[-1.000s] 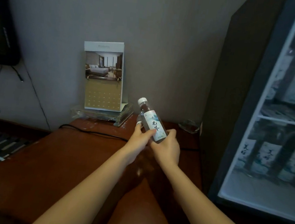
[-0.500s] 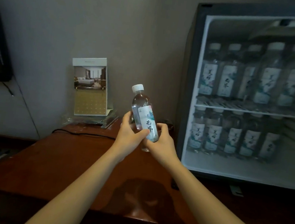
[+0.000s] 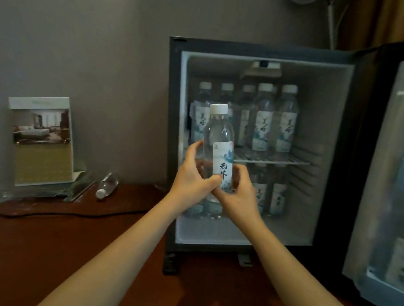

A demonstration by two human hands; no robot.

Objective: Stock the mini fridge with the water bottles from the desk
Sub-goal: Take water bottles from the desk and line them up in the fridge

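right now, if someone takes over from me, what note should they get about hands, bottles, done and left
Both the left grip and the right grip hold one upright water bottle in front of the open mini fridge.
Done: upper-shelf bottles and lower bottles already stand inside.
Left: set the held one in, likely on the free right side, then fetch the lying bottle from the desk.
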